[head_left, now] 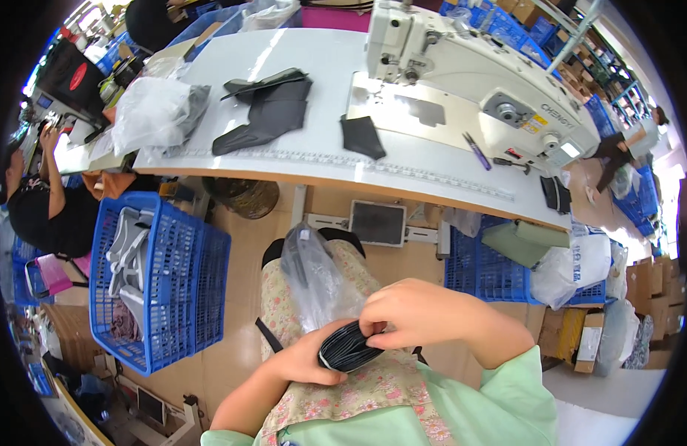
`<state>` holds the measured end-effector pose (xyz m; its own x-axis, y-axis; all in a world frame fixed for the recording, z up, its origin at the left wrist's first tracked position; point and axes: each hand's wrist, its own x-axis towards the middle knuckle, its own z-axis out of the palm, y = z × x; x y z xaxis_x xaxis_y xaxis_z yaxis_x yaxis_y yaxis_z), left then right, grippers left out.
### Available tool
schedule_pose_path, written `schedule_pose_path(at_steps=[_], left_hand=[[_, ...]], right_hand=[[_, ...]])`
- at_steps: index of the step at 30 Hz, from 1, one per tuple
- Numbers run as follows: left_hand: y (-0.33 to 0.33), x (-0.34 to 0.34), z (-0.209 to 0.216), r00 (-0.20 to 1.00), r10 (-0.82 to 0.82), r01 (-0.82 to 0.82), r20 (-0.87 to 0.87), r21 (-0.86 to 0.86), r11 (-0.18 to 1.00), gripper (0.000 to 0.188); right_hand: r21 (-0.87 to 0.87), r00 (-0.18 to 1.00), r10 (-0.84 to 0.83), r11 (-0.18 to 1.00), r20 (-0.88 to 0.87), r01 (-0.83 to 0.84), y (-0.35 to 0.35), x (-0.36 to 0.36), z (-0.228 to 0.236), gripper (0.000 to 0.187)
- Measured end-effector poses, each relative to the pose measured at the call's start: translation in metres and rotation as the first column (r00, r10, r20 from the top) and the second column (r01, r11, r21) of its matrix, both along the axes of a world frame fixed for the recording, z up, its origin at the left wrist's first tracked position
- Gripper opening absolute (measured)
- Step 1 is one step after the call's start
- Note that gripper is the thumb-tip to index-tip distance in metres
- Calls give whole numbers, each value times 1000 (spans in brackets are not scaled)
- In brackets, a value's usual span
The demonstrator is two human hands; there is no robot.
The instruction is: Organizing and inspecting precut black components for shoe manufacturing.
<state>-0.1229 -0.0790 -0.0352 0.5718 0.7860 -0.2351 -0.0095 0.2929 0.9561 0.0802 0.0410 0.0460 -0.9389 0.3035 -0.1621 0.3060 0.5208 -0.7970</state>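
Over my lap I hold a thick bundle of thin black cords or strips (351,347), bound round by a pale band near one end. My left hand (305,360) is wrapped round its left side. The fingers of my right hand (394,312) pinch at the bundle's upper right; what exactly lies between the fingertips is hidden. A clear plastic bag (311,271) with something dark inside lies on my floral apron (343,409), just beyond the bundle. One loose black strip (268,336) sticks out left of my left hand.
Ahead stands a white sewing table (232,59) with a sewing machine (477,74), dark cut pieces (273,111), a purple pen-like tool (477,152) and a plastic bag (154,115). Blue baskets (184,267) flank me. A foot pedal (378,224) sits beneath. Another person (42,208) works at left.
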Motion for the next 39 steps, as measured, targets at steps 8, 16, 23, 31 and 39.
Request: schedule_pose_path(at_steps=[8,16,23,31,39], left_hand=[[-15,-1,-25,998,-58,55,-12,-137,989,85],[-26,-7,-29,996,-75,84,53,-197,977,66],[-13,1,-19,989,-115,135,93,-254,958,87],[-30,-8,-35,921,179,3,344,-468,884,85],[-34,-9,-41,894,238,-27,379,-485,874,91]], right_hand=[[-90,999,17,996,47,-12,-18,11,-19,13],[102,977,-64,991,-203,86,-45,14,-32,12],[130,957,-211,962,-198,239,-48,25,-23,15],[-371,806,-584,774,-102,514,-32,21,-34,15],[-628,497,-859,456,-124,631,-1,19,-35,15]])
